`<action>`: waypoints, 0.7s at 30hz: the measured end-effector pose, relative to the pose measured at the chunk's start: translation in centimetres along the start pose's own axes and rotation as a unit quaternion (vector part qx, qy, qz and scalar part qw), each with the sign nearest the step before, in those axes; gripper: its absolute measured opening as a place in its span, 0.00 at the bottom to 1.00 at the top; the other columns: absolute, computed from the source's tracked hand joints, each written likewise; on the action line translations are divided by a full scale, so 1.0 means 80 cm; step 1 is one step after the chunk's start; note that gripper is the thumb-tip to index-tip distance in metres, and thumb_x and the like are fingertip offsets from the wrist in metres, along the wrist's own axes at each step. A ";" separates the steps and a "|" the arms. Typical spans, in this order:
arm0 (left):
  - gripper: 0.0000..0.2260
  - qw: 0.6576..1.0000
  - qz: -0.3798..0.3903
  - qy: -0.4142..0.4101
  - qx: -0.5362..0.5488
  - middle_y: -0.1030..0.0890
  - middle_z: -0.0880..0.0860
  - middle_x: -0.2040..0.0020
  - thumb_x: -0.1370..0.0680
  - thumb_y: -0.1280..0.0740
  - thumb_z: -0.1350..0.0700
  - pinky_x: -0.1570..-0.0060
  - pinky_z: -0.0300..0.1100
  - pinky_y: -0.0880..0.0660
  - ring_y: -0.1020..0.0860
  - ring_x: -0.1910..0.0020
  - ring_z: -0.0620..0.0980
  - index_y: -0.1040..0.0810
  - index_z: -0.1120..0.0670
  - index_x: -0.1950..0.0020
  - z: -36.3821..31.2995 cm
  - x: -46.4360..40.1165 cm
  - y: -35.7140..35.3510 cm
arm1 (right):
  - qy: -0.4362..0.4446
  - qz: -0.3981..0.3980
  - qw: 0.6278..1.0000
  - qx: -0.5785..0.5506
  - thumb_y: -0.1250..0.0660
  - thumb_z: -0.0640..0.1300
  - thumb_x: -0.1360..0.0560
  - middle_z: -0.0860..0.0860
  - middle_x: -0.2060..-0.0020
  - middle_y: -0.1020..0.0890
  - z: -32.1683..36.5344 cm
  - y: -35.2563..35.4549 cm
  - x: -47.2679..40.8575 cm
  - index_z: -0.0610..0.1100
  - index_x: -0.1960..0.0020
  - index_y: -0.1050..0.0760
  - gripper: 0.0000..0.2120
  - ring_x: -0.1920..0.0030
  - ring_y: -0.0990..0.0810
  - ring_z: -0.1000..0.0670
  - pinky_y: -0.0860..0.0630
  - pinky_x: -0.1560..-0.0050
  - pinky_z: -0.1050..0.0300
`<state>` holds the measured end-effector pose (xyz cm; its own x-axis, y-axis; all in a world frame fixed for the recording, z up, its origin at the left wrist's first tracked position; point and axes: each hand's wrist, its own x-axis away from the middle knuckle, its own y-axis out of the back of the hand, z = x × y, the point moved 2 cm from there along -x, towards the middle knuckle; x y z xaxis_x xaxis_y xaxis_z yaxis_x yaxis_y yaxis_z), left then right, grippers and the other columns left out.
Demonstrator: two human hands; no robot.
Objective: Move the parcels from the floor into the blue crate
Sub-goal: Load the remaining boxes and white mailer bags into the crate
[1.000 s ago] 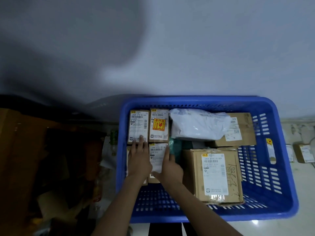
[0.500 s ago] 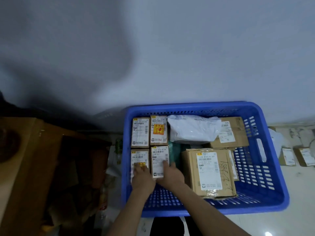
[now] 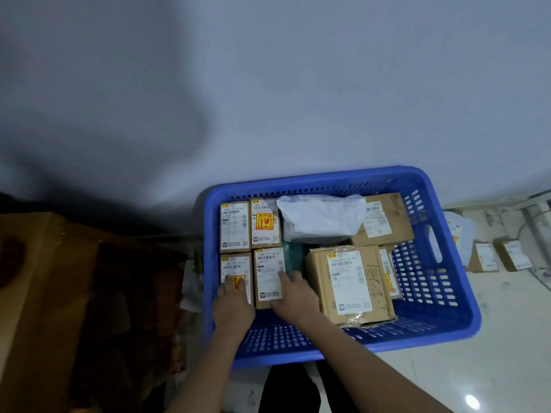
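- Blue crate (image 3: 447, 329) sits on the floor against the wall, already holding four small parcels in a 2x2 block at its 9 o'clock side, a white bag (image 3: 322, 217) at 12, and a big box (image 3: 348, 284) near centre.
- Left hand (image 3: 234, 305) lies on the near-left parcel (image 3: 235, 269), fingers flat and together. Right hand (image 3: 293, 293) is on the near-right parcel (image 3: 268, 275), fingers look straight, pressing not gripping.
- Risk imo: shoving too hard could skew the neat block or wedge a parcel against the big box.
- Free room is the crate's 3 to 6 o'clock stretch.
- More floor parcels (image 3: 484, 257) wait at 3 o'clock, outside the rim.
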<state>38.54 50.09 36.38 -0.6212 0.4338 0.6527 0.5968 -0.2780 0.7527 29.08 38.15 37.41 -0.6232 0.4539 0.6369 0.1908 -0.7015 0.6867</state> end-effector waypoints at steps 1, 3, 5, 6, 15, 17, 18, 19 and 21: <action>0.30 1.000 -0.015 -0.007 -0.007 0.49 0.57 0.22 0.23 0.39 0.53 0.29 0.53 0.37 0.45 0.25 0.59 0.46 0.53 0.23 -0.004 0.003 0.014 | 0.014 -0.011 1.000 0.001 0.34 0.57 0.28 0.44 0.34 0.33 0.000 0.011 0.005 0.49 0.26 0.42 0.34 0.38 0.29 0.43 0.23 0.44 0.47; 0.30 0.998 -0.050 -0.022 -0.015 0.45 0.56 0.22 0.23 0.39 0.52 0.28 0.52 0.40 0.44 0.25 0.57 0.44 0.53 0.23 -0.016 0.007 0.048 | 0.043 -0.033 0.999 0.011 0.35 0.59 0.27 0.44 0.29 0.35 0.002 0.040 0.013 0.48 0.24 0.44 0.37 0.33 0.32 0.43 0.27 0.37 0.47; 0.29 0.994 -0.093 -0.042 -0.027 0.42 0.56 0.23 0.24 0.39 0.49 0.28 0.53 0.41 0.42 0.25 0.56 0.42 0.52 0.24 -0.033 0.011 0.091 | 0.070 -0.069 0.995 0.025 0.35 0.61 0.28 0.45 0.27 0.37 0.003 0.075 0.023 0.48 0.23 0.45 0.39 0.30 0.34 0.44 0.30 0.34 0.48; 0.30 0.991 -0.114 -0.052 -0.039 0.42 0.56 0.23 0.24 0.39 0.49 0.28 0.53 0.41 0.42 0.26 0.56 0.42 0.52 0.24 -0.044 0.014 0.114 | 0.080 -0.088 0.993 0.027 0.35 0.62 0.28 0.46 0.26 0.37 0.004 0.095 0.029 0.48 0.24 0.45 0.39 0.29 0.35 0.44 0.30 0.34 0.49; 0.27 0.957 -0.233 -0.152 -0.087 0.37 0.57 0.25 0.26 0.37 0.50 0.32 0.51 0.35 0.36 0.29 0.58 0.36 0.54 0.27 -0.234 0.102 0.261 | 0.085 -0.197 0.977 0.002 0.36 0.61 0.26 0.45 0.24 0.41 -0.090 0.281 0.117 0.48 0.22 0.47 0.39 0.25 0.41 0.44 0.35 0.30 0.48; 0.26 0.944 -0.256 -0.195 -0.078 0.34 0.58 0.27 0.25 0.37 0.52 0.34 0.52 0.34 0.34 0.31 0.60 0.34 0.56 0.28 -0.298 0.138 0.266 | 0.081 -0.235 0.969 -0.007 0.36 0.61 0.26 0.45 0.23 0.42 -0.139 0.319 0.154 0.47 0.22 0.47 0.39 0.24 0.41 0.44 0.35 0.30 0.48; 0.24 0.936 -0.268 -0.215 -0.078 0.32 0.58 0.29 0.25 0.37 0.52 0.37 0.52 0.33 0.32 0.34 0.60 0.32 0.57 0.30 -0.336 0.160 0.264 | 0.075 -0.253 0.965 -0.014 0.36 0.60 0.26 0.45 0.24 0.41 -0.170 0.336 0.176 0.47 0.22 0.47 0.39 0.25 0.40 0.44 0.35 0.31 0.48; 0.23 0.929 -0.277 -0.230 -0.081 0.29 0.58 0.33 0.25 0.38 0.53 0.40 0.51 0.31 0.29 0.37 0.59 0.31 0.57 0.32 -0.370 0.178 0.260 | 0.070 -0.266 0.961 -0.026 0.36 0.60 0.26 0.45 0.24 0.40 -0.197 0.352 0.196 0.47 0.22 0.46 0.38 0.26 0.38 0.43 0.33 0.32 0.48; 0.19 0.922 -0.278 -0.258 -0.082 0.25 0.57 0.38 0.24 0.39 0.53 0.44 0.50 0.29 0.27 0.41 0.58 0.29 0.57 0.34 -0.449 0.220 0.244 | 0.067 -0.282 0.955 -0.059 0.36 0.57 0.25 0.45 0.27 0.35 -0.266 0.378 0.242 0.47 0.23 0.43 0.35 0.30 0.33 0.43 0.31 0.34 0.48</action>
<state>21.01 21.49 65.68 -0.4578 0.8865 0.0672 0.1482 0.0016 0.9890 6.62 14.00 63.05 -0.6946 0.7090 0.1213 -0.2857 -0.4268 0.8580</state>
